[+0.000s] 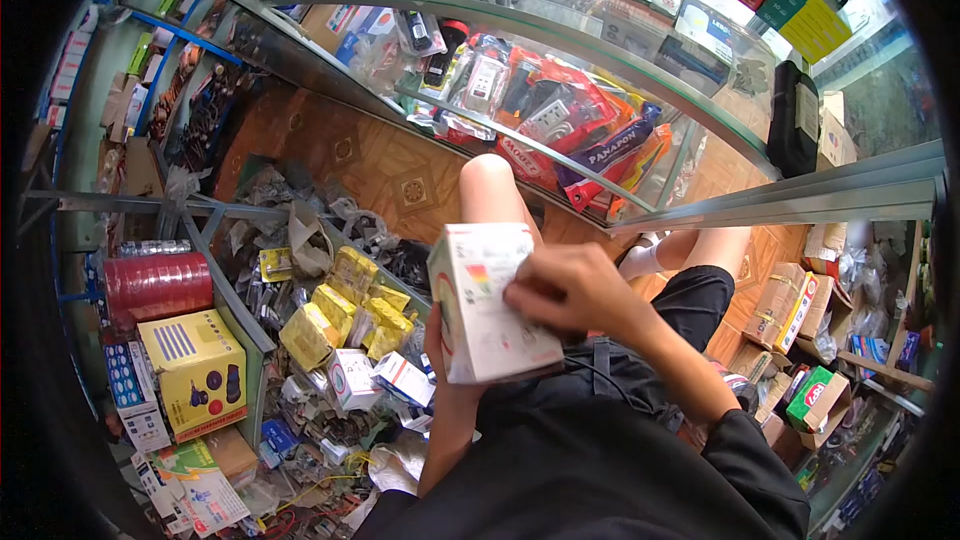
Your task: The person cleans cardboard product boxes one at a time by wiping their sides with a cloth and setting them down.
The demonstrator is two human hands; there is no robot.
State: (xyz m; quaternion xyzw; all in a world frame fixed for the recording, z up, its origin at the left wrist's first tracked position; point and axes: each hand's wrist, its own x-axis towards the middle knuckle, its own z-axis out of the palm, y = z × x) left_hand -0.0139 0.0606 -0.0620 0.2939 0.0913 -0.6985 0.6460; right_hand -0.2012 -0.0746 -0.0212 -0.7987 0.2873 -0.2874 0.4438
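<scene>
A white printed cardboard box (499, 307) is held upright over my lap, with a coloured energy scale on the side facing up. My left hand (442, 352) grips its lower left side, and the box hides part of the fingers. Against the printed face lies my right hand (566, 292), its fingers bent and slightly blurred; whether they press on the card or hover just over it cannot be told. The contents of the box are hidden.
Glass counter shelves (525, 131) with packaged power strips stand ahead. At left are small yellow boxes (334, 307), a white box (352, 379), a large yellow carton (195, 371) and a red roll (157, 289). Cardboard boxes (780, 307) lie at right on the tiled floor (412, 187).
</scene>
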